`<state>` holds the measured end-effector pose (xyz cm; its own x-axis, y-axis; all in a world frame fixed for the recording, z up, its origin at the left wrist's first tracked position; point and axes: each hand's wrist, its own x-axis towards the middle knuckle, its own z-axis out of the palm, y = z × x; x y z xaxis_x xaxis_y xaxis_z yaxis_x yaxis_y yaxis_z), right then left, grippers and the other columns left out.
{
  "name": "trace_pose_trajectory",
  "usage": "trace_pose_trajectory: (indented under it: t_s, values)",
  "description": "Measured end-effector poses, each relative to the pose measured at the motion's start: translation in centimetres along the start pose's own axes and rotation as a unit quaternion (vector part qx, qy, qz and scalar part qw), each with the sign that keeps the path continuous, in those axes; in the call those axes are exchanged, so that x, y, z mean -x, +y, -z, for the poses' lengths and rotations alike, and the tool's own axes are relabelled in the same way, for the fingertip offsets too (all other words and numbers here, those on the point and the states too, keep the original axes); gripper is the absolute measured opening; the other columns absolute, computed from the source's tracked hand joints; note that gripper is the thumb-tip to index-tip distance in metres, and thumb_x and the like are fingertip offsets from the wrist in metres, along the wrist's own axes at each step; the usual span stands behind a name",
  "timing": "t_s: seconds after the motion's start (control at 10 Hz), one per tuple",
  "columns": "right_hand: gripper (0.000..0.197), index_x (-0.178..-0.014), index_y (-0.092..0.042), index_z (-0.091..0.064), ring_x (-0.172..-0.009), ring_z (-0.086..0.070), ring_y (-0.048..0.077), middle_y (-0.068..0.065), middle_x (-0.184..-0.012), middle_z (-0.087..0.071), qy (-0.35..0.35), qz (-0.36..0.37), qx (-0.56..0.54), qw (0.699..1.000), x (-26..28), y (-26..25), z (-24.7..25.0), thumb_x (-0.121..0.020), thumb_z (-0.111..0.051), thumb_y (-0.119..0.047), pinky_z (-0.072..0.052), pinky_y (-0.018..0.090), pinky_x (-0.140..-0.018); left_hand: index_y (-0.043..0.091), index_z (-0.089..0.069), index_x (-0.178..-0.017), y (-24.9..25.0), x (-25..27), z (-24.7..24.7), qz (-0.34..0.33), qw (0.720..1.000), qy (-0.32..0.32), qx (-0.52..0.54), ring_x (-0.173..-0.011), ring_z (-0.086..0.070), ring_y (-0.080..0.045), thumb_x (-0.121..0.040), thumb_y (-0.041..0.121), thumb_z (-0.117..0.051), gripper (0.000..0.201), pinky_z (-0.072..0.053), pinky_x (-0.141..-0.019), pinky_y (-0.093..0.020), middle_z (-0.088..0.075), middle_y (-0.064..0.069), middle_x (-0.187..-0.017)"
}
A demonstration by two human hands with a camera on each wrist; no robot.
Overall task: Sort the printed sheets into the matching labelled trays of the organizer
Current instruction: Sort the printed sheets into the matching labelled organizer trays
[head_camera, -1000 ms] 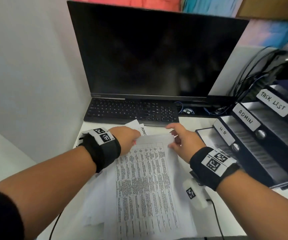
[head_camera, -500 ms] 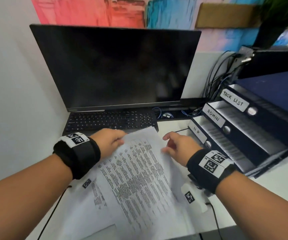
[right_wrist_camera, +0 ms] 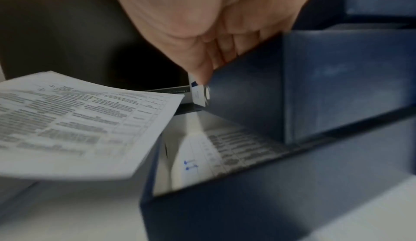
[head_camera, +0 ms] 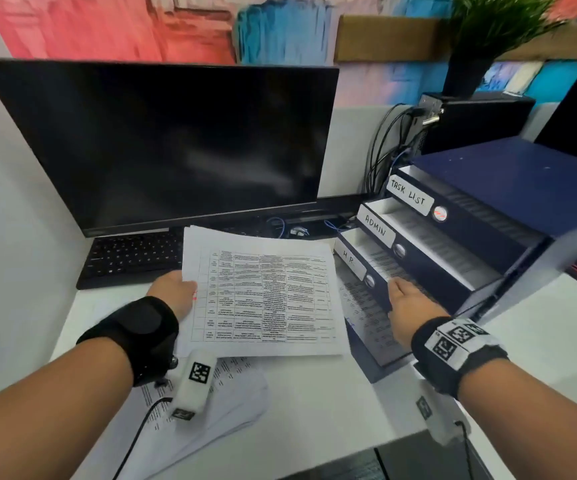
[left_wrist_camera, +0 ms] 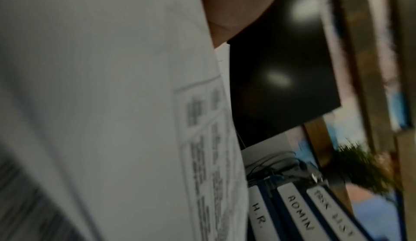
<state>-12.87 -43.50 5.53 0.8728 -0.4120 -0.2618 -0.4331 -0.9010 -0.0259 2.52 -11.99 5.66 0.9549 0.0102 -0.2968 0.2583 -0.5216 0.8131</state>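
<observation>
Nearest, at the lower left of the head view, a loose pile of white printed sheets (head_camera: 211, 403) lies on the white surface (head_camera: 315, 403). Above it the left hand (head_camera: 176, 292) holds a white sheet printed with a table (head_camera: 263, 296) by its left edge, lifted clear of the surface; how its fingers lie is hidden, and the left wrist view shows only blurred paper and a bit of thumb. At centre right the right hand (head_camera: 408, 299) rests on the front of the dark blue tray labelled H.R. (head_camera: 349, 263). Only the right wrist view shows its fingers (right_wrist_camera: 202, 70) curled over that front's top edge, and a printed sheet with blue marks (right_wrist_camera: 220, 155) lying in the open bottom tray (right_wrist_camera: 225, 214). Further up, the trays labelled ADMIN (head_camera: 375, 226) and TASK LIST (head_camera: 408, 196) stand pulled out; their contents are indistinct. Behind, a black monitor (head_camera: 162, 147) stands over a black keyboard (head_camera: 131, 258).
</observation>
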Motion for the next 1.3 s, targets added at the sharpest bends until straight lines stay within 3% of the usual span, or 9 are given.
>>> trace_pose_trajectory:
  t_s: [0.1,0.2,0.3,0.5,0.6,0.7,1.1,1.2,1.3]
  values:
    - [0.069,-0.149,-0.004,0.003,-0.143,-0.015,0.021,0.01,-0.156,-0.005,0.026,0.003,0.01,1.0,1.2,0.6,-1.4,-0.096,-0.039,-0.01,-0.018,0.025,-0.113,0.007,-0.043,-0.136,0.5,1.1,-0.1,0.067,0.996,-0.001,-0.051,-0.128,-0.044,-0.028,-0.1,0.008,-0.033,0.038,-0.041,-0.088,-0.025,-0.046,-0.014,-0.14]
    - [0.074,-0.148,-0.001,0.006,-0.143,-0.014,0.024,0.013,-0.155,-0.007,0.048,0.023,0.044,0.998,1.7,0.9,-2.1,-0.093,-0.043,-0.009,-0.017,0.027,-0.115,-0.006,-0.046,-0.131,-0.5,0.3,-0.6,0.104,0.982,0.002,0.159,-0.126,-0.046,-0.038,-0.097,0.004,-0.043,0.036,-0.039,-0.065,-0.02,-0.048,-0.027,-0.135]
    - [0.074,-0.148,-0.001,0.005,-0.144,-0.013,0.024,0.013,-0.156,-0.007,0.056,0.028,0.042,0.997,1.7,0.9,-2.1,-0.092,-0.042,-0.007,-0.016,0.028,-0.116,-0.007,-0.048,-0.129,-1.0,0.6,-1.3,0.087,0.988,-0.01,0.124,-0.123,-0.049,-0.041,-0.095,0.004,-0.047,0.035,-0.037,-0.062,-0.02,-0.051,-0.027,-0.132]
    - [0.072,-0.149,-0.005,0.001,-0.142,-0.018,0.023,0.01,-0.156,-0.009,0.064,0.033,0.02,0.997,2.0,0.8,-1.8,-0.093,-0.044,-0.013,-0.017,0.027,-0.114,-0.003,-0.052,-0.12,-1.8,2.1,-4.1,0.079,0.995,-0.053,0.03,-0.087,-0.05,-0.023,-0.097,0.003,-0.041,0.026,-0.041,-0.059,-0.026,-0.06,-0.018,-0.107]
    - [0.072,-0.149,-0.005,0.0,-0.142,-0.019,0.023,0.01,-0.156,-0.011,0.067,0.037,0.014,0.997,1.9,1.0,-2.0,-0.093,-0.044,-0.014,-0.017,0.027,-0.114,0.0,-0.051,-0.124,-1.5,2.7,-5.0,0.085,0.993,-0.065,0.042,-0.082,-0.053,-0.026,-0.096,0.002,-0.041,0.03,-0.043,-0.062,-0.03,-0.061,-0.025,-0.113]
    - [0.075,-0.149,-0.005,-0.002,-0.139,-0.025,0.024,0.011,-0.154,-0.016,0.073,0.036,0.01,0.997,1.7,1.1,-2.3,-0.091,-0.048,-0.016,-0.022,0.029,-0.114,0.008,-0.053,-0.108,-0.8,3.4,-5.1,0.091,0.992,-0.08,0.021,-0.064,-0.052,-0.024,-0.098,0.004,-0.037,0.02,-0.041,-0.052,-0.029,-0.057,-0.011,-0.079]
    - [0.073,-0.149,-0.006,0.0,-0.14,-0.021,0.025,0.009,-0.155,-0.012,0.067,0.046,0.014,0.997,1.9,1.1,-2.1,-0.088,-0.04,-0.008,-0.016,0.028,-0.114,0.016,-0.058,-0.103,-0.2,3.7,-3.4,0.048,0.989,-0.065,0.12,-0.094,-0.064,-0.033,-0.097,0.006,-0.037,0.024,-0.053,-0.081,-0.046,-0.067,-0.009,-0.101]
    - [0.073,-0.149,-0.006,0.0,-0.141,-0.018,0.024,0.009,-0.156,-0.01,0.067,0.044,0.012,0.997,2.1,1.0,-1.9,-0.088,-0.04,-0.007,-0.014,0.027,-0.114,0.019,-0.058,-0.088,0.1,4.0,-3.9,0.034,0.99,-0.068,0.122,-0.089,-0.064,-0.031,-0.097,0.004,-0.036,0.028,-0.052,-0.075,-0.041,-0.067,-0.008,-0.092]
    - [0.073,-0.15,-0.006,0.001,-0.142,-0.015,0.024,0.008,-0.157,-0.008,0.059,0.044,0.009,0.997,2.1,0.9,-1.8,-0.088,-0.039,-0.007,-0.012,0.027,-0.115,0.02,-0.06,-0.095,0.8,4.0,-5.0,0.025,0.99,-0.075,0.118,-0.089,-0.066,-0.031,-0.097,0.007,-0.036,0.027,-0.055,-0.073,-0.043,-0.069,-0.009,-0.098]
